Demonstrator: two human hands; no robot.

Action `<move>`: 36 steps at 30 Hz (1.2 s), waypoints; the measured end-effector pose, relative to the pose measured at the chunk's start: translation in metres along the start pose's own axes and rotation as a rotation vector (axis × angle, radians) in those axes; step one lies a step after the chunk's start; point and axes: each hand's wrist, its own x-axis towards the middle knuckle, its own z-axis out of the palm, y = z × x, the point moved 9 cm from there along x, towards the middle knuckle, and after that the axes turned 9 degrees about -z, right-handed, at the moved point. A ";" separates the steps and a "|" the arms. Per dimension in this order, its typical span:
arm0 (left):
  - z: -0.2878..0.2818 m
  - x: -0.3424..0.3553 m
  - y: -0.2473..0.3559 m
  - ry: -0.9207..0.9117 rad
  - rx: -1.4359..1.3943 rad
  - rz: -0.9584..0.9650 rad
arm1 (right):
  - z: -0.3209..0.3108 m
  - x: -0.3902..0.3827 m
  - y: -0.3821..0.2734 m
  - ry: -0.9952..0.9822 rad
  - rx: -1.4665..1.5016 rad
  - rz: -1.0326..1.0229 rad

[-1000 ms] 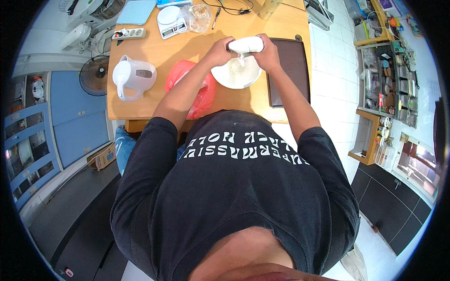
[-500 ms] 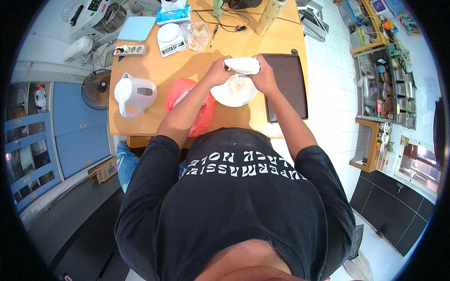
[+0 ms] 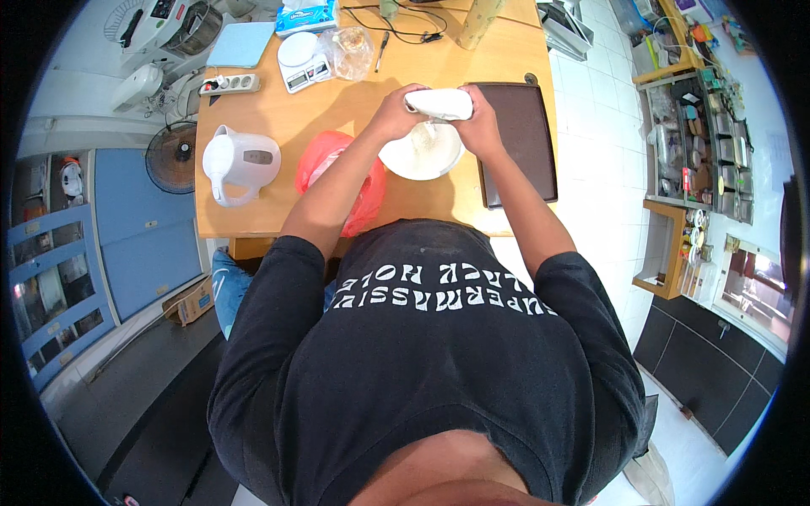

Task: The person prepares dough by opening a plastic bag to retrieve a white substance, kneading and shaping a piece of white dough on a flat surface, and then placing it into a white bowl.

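A white packet (image 3: 442, 102) is held tilted above a white bowl (image 3: 424, 163) of pale powder, with some white material just under the packet's mouth. My left hand (image 3: 398, 115) is closed on the packet's left end, and my right hand (image 3: 477, 124) grips its right end. A red plastic bag (image 3: 322, 148) lies left of the bowl, partly behind my left forearm. Farther left stands a white kettle (image 3: 241, 164). A dark brown tray (image 3: 516, 143) lies right of the bowl.
Along the back of the wooden table (image 3: 341, 107) are a power strip (image 3: 240, 83), scale (image 3: 301, 59), clear bag (image 3: 348, 56), tissue pack (image 3: 305, 17), cables and a tall cylinder (image 3: 474, 23). A fan (image 3: 171, 156) stands left; shelves (image 3: 692, 141) line the right wall.
The camera's view has shifted a little down and back up. Both hands still hold the packet over the bowl, at much the same tilt.
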 end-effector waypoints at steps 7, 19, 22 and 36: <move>0.011 -0.002 -0.007 -0.070 -0.031 0.008 | -0.003 0.001 0.008 -0.083 -0.031 0.047; 0.007 0.001 -0.015 -0.015 0.014 -0.065 | 0.008 -0.002 0.032 -0.106 0.003 0.058; 0.013 -0.003 -0.004 -0.050 0.012 -0.009 | 0.006 0.001 0.031 -0.042 0.089 0.048; 0.003 -0.006 0.001 0.002 0.062 0.014 | 0.016 -0.003 0.019 -0.082 0.051 0.067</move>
